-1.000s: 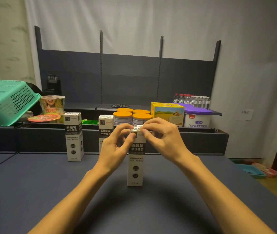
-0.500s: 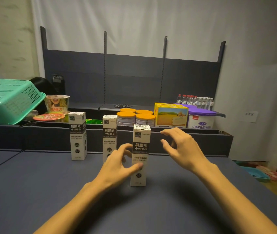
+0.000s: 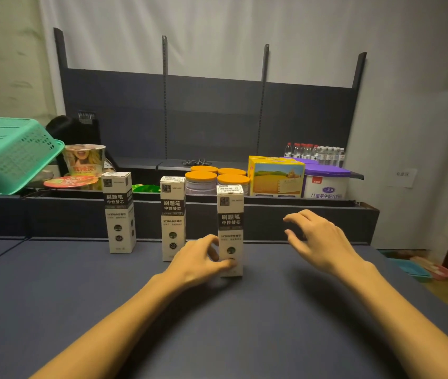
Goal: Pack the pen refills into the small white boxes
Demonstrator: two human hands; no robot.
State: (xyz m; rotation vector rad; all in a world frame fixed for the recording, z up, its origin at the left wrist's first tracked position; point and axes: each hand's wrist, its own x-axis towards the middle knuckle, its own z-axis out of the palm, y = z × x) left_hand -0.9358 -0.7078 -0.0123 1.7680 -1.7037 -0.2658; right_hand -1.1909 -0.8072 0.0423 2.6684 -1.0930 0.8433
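Three tall white pen-refill boxes with black labels stand upright on the dark table [image 3: 53,302]. The nearest box [image 3: 230,212] has its top flap closed, and my left hand [image 3: 198,259] grips its lower part, thumb on the front. The middle box [image 3: 173,212] stands just behind my left hand, and the left box [image 3: 118,209] is farther left. My right hand [image 3: 318,236] hovers to the right of the nearest box with fingers loosely spread, holding nothing. No loose refills are visible.
Behind the table runs a low dark shelf [image 3: 272,212] with a green basket [image 3: 7,154], instant noodle cups [image 3: 83,160], orange-lidded jars [image 3: 212,179], a yellow carton [image 3: 276,175], a purple-lidded tub [image 3: 326,183] and small bottles [image 3: 315,153]. Coloured trays [image 3: 419,266] lie on the floor at right.
Both hands left the top flap of the nearest box. My left hand dropped to grip the box's lower part, and my right hand drew away to the right, open.
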